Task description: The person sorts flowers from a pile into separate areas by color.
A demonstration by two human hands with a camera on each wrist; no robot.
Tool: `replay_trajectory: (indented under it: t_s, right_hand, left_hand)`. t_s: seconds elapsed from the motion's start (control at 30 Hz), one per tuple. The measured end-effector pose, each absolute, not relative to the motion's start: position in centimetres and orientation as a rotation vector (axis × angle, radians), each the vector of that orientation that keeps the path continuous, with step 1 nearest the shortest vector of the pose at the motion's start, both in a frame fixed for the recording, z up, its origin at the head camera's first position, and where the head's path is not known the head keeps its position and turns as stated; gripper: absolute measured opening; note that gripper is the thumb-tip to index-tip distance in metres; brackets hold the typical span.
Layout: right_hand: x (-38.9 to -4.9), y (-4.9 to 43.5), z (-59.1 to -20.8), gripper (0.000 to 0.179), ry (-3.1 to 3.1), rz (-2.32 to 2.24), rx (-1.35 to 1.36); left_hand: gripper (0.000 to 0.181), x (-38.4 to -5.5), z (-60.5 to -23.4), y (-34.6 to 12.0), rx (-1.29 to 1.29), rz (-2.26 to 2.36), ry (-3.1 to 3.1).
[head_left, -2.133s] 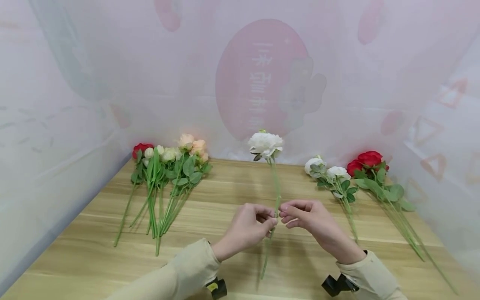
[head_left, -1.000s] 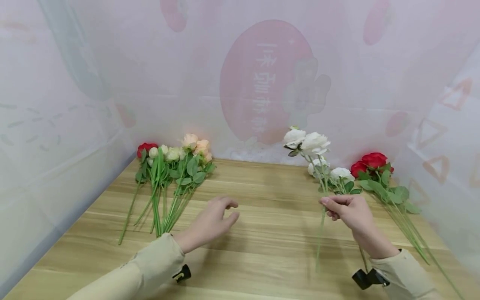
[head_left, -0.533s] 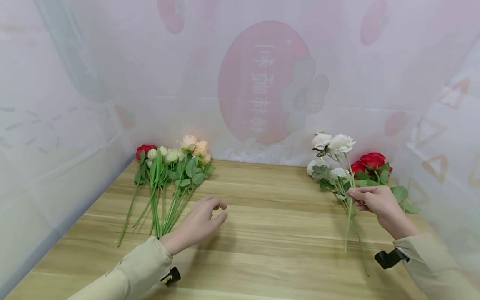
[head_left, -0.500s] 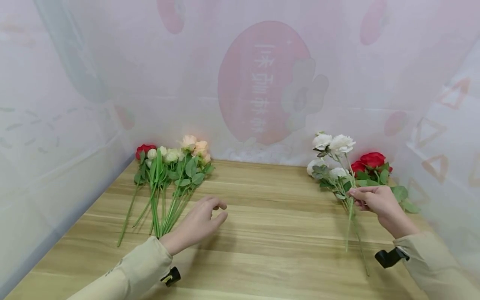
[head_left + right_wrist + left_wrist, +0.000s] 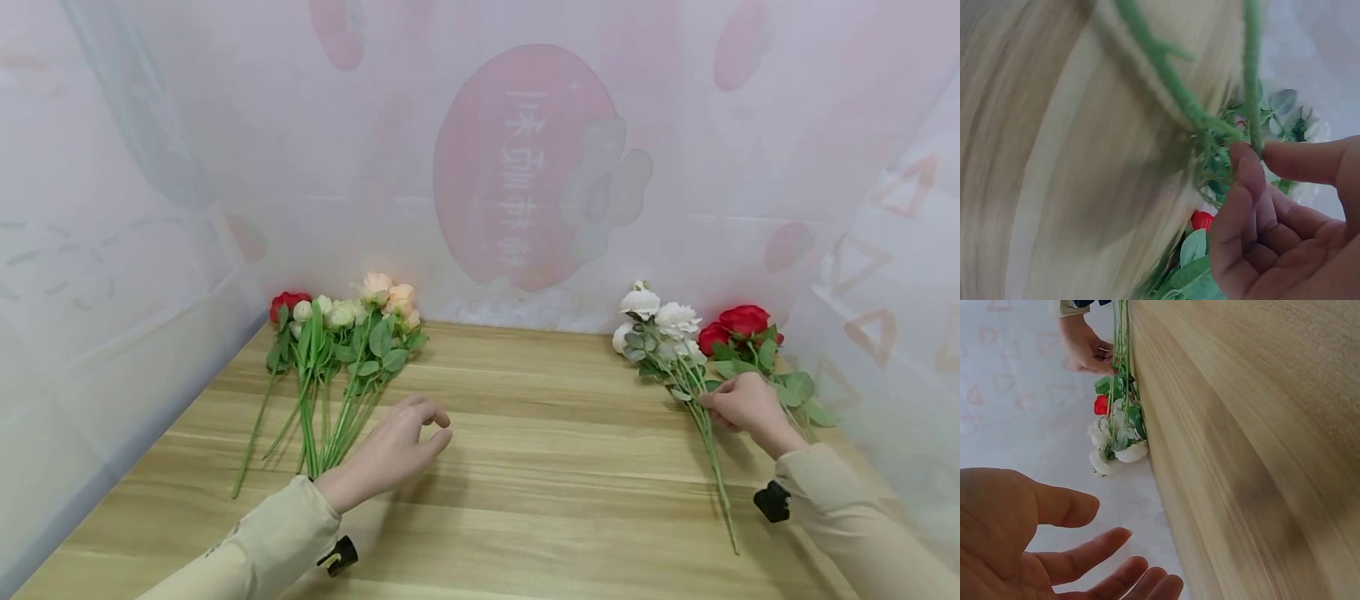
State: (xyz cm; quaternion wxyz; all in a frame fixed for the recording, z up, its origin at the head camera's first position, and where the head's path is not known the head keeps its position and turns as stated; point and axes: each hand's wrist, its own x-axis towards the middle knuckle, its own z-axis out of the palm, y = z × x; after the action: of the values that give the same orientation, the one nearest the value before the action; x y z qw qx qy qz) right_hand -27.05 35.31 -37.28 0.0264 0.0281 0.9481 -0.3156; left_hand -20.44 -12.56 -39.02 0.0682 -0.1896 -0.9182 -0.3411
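My right hand (image 5: 750, 410) pinches the green stem (image 5: 1252, 75) of an artificial white flower (image 5: 677, 320) between thumb and fingertips, at the right of the table. That flower's blossoms lie over other white flowers (image 5: 622, 337), and the stems run close together toward the table's front. In the right wrist view, a second stem (image 5: 1160, 62) passes just beside the fingertips. Over the table left of centre, my left hand (image 5: 393, 446) hovers with fingers loosely bent and nothing in them. The left wrist view shows the left hand's (image 5: 1054, 544) thumb and fingers apart.
Red roses (image 5: 744, 320) with green leaves lie right of the white flowers, partly behind the right hand. At the left are a red flower (image 5: 287, 305), cream flowers (image 5: 345, 313) and peach roses (image 5: 377, 287), stems toward me. A printed cloth (image 5: 525, 167) encloses the wooden table (image 5: 540, 467).
The left hand has let go of the white flower's stem and moved left. My right hand has carried the flower right and lowered it onto the other white ones.
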Motion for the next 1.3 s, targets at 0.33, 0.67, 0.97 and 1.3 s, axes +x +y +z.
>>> replay_trajectory:
  t_s: [0.33, 0.67, 0.97, 1.3]
  right_hand:
    - [-26.5, 35.4, -37.6, 0.045, 3.036, -0.734, 0.0]
    - [-25.2, 33.8, -35.6, 0.044, 3.182, -0.713, -0.073]
    - [-23.8, 29.5, -34.1, 0.039, 3.187, -0.825, -0.201]
    - [-21.0, 24.5, -33.2, 0.036, 3.071, -1.056, -0.263]
  left_hand:
    - [0.005, -20.6, -39.4, -12.9, -0.557, -1.023, -2.82]
    - [0.016, -20.9, -39.9, -13.5, -0.513, -1.016, -2.837]
    - [0.022, -21.8, -40.0, -14.6, -0.535, -0.889, -2.811]
    - [0.018, -22.5, -39.7, -14.7, -0.533, -0.899, -2.793]
